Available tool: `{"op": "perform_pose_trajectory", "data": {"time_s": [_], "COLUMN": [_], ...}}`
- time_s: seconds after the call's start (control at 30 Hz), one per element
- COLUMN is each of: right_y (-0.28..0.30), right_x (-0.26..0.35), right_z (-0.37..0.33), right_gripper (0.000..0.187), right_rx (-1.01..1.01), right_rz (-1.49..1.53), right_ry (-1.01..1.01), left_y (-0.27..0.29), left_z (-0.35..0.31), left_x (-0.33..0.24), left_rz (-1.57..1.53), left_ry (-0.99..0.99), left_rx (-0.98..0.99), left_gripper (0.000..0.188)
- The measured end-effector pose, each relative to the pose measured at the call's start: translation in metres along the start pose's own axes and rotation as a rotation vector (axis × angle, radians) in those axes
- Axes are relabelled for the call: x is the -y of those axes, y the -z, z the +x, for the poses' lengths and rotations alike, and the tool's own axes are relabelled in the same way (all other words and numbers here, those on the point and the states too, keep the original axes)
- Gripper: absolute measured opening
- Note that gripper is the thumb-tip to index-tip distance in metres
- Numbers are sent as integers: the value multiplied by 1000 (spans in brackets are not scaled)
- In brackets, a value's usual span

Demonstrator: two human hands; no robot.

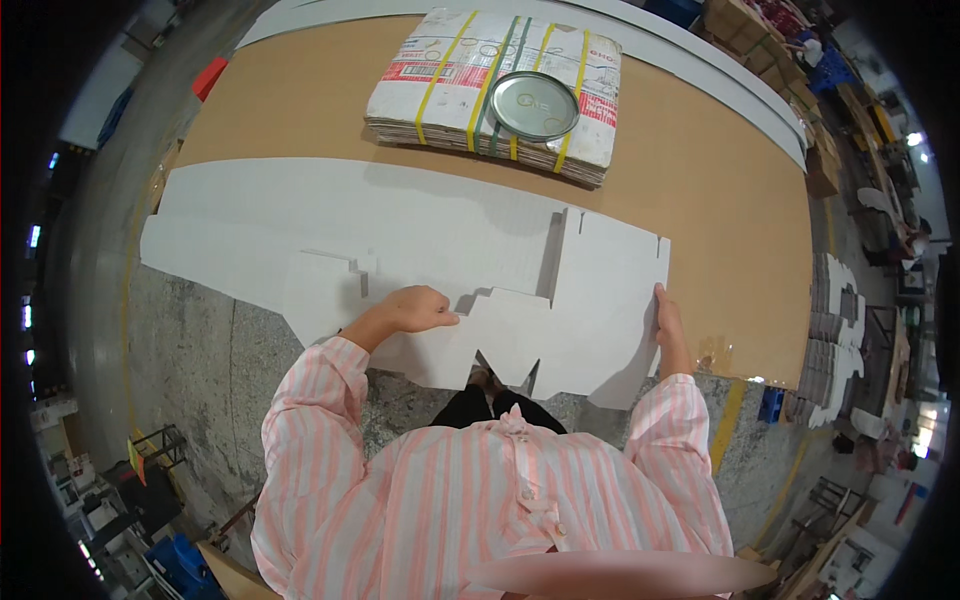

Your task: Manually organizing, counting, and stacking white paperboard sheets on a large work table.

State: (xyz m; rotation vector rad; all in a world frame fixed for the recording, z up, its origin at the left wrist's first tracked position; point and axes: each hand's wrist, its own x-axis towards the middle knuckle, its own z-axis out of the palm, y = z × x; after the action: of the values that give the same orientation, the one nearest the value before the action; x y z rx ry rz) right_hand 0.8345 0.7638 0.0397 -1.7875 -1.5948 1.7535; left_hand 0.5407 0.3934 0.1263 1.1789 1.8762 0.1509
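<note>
A white die-cut cardboard sheet [610, 310] with slots, notches and angled tabs lies in front of me, its near edge hanging past the table edge. My left hand [418, 308] is closed, fingers curled at a notch near the middle of the sheet, gripping the cardboard there. At the sheet's right edge, my right hand [671, 318] holds on with the thumb along the top; its other fingers are mostly hidden. More white cardboard [250, 195] stretches away to the left; whether it is a separate layer I cannot tell.
Behind the sheet, a strapped bundle of flattened cardboard [430, 75] carries a round metal lid [535, 106]. Brown board covers the table [740, 260]. To the right stand stacks of cardboard [832, 330] on the floor, near a blue container [771, 404]. A red object [209, 78] sits at the far left.
</note>
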Motion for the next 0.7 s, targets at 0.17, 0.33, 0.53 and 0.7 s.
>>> {"op": "perform_pose_trajectory", "data": {"time_s": [0.17, 0.33, 0.53, 0.7], "right_y": [-8, -18, -13, -7], "right_x": [3, -4, -12, -16], "right_z": [11, 33, 47, 53], "right_gripper": [65, 65, 72, 73], "right_rx": [36, -73, -16, -1], "right_rz": [28, -109, -231, -235], "right_ry": [-43, -31, -36, -41], "left_y": [7, -7, -21, -19], "left_z": [19, 51, 69, 76], "left_x": [16, 36, 59, 59], "left_rz": [-51, -59, -155, -290], "left_ry": [-16, 25, -24, 44], "left_rx": [27, 59, 69, 123], "left_gripper": [45, 44, 42, 41]}}
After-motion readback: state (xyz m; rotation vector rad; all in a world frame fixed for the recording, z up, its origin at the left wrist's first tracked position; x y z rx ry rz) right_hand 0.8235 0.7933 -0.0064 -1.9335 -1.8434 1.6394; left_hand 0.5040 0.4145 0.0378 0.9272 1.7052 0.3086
